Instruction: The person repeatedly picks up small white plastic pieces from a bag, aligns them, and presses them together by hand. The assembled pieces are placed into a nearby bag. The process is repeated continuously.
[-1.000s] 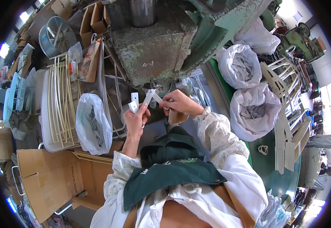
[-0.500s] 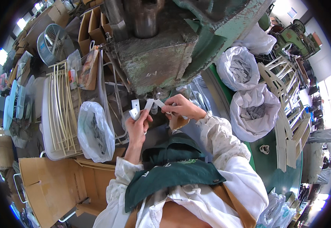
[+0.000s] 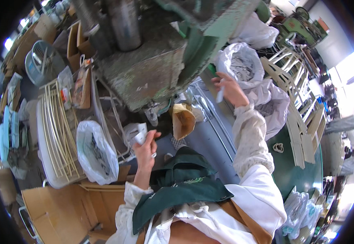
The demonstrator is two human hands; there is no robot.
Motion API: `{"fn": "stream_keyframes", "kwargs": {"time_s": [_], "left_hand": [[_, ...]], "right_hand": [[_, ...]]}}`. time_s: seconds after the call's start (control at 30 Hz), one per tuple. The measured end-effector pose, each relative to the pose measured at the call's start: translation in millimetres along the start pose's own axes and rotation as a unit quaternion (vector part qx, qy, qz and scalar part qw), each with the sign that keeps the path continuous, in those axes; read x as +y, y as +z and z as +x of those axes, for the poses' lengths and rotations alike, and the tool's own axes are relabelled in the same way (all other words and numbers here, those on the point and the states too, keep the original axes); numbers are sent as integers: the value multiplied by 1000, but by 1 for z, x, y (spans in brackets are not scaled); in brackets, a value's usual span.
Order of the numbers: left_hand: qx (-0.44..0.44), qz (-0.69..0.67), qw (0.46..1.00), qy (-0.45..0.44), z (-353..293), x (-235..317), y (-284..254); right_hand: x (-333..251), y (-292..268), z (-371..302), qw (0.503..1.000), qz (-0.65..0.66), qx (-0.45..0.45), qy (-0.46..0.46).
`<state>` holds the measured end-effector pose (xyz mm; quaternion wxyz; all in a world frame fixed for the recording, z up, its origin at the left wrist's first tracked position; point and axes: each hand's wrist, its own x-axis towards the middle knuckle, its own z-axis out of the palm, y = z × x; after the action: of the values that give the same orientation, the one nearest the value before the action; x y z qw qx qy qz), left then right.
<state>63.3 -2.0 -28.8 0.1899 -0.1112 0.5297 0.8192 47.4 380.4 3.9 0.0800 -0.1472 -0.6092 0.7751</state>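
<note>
My left hand (image 3: 145,150) is closed around a few small white angled pieces (image 3: 140,132), in front of the worn green-grey machine (image 3: 144,77). One piece stands up above the fingers and shows small holes. Over to the right, my right hand (image 3: 233,91) is stretched out, pinching a small flat white strip (image 3: 220,96) that hangs below its fingers. That hand is close to an open white plastic bag (image 3: 259,67) holding many pale strips. A second such bag (image 3: 280,99) stands nearer, partly behind my right forearm.
A brown paper bag (image 3: 184,122) hangs open beneath the machine. At left are another bag of pieces (image 3: 97,150), a tub of long cream rods (image 3: 59,134) and an open cardboard box (image 3: 55,207). Cream slatted frames (image 3: 301,134) lie on the green table (image 3: 280,175) at right.
My right hand has moved from beside my left hand out to the right, toward the bags, carrying a white strip. My left hand has shifted slightly down, keeping its pieces. The whole view has tilted.
</note>
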Motion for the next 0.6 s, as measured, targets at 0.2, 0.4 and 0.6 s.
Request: {"fn": "stream_keyframes", "kwargs": {"time_s": [0.2,0.4,0.6], "left_hand": [[-36,70,997,5,4,-11,27],[28,138,990,27,0,-5,13],[102,42,991,78,-5,9,18]], "right_hand": [[50,162,-53,971,126,-174,103],[68,202,-74,971,166,-169,35],[127,154,8,991,-124,-23,47]]}}
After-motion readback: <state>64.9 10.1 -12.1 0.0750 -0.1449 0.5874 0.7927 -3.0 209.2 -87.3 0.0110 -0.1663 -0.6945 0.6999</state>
